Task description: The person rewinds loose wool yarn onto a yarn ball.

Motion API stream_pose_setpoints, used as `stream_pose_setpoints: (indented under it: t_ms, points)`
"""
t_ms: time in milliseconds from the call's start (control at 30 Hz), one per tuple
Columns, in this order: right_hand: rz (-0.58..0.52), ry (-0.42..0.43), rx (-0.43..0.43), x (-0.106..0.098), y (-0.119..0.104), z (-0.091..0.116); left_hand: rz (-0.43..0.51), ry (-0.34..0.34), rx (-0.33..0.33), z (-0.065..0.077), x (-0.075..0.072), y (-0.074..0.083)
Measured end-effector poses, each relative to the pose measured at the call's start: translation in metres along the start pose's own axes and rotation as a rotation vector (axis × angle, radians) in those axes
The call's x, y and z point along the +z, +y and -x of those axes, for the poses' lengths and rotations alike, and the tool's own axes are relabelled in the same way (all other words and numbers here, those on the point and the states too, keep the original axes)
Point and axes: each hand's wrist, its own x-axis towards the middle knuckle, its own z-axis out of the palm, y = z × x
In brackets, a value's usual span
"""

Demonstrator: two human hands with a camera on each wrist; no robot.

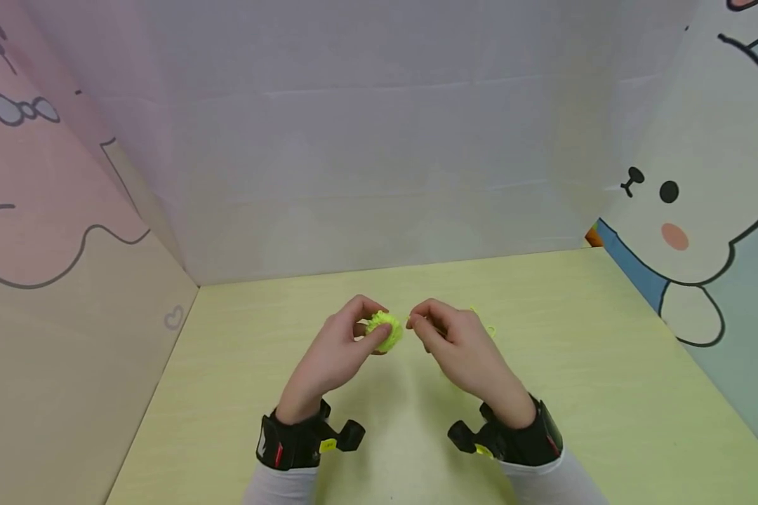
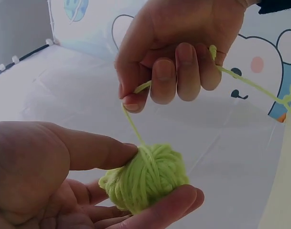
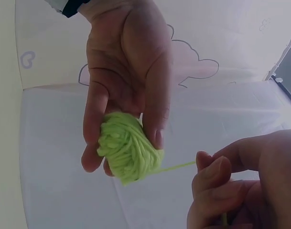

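Note:
A small ball of yellow-green yarn (image 1: 384, 331) sits between the thumb and fingers of my left hand (image 1: 341, 346), held above the table. Its wound strands show clearly in the left wrist view, with the thumb pressed on top. From the ball (image 3: 128, 150) a short strand (image 3: 176, 167) runs taut to my right hand (image 1: 464, 344). There the thumb and index finger pinch the yarn, and the other fingers curl over it. Past the right hand, more loose yarn (image 2: 255, 86) trails out behind it.
A pale yellow-green table (image 1: 259, 386) spreads beneath both hands. Loose yarn loops (image 1: 491, 331) show just beyond the right hand. A plain whitish sheet (image 1: 379, 175) stands at the back, with cartoon-printed panels (image 1: 688, 210) at the sides. Each wrist wears a black camera band (image 1: 290, 442).

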Motion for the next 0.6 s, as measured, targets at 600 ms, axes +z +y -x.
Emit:
stream_pose_setpoints:
  t_ms: [600]
  points:
    - [0.094, -0.04, -0.164, 0.015, -0.005, 0.003, 0.145, 0.17, 0.042, -0.002, 0.005, 0.002]
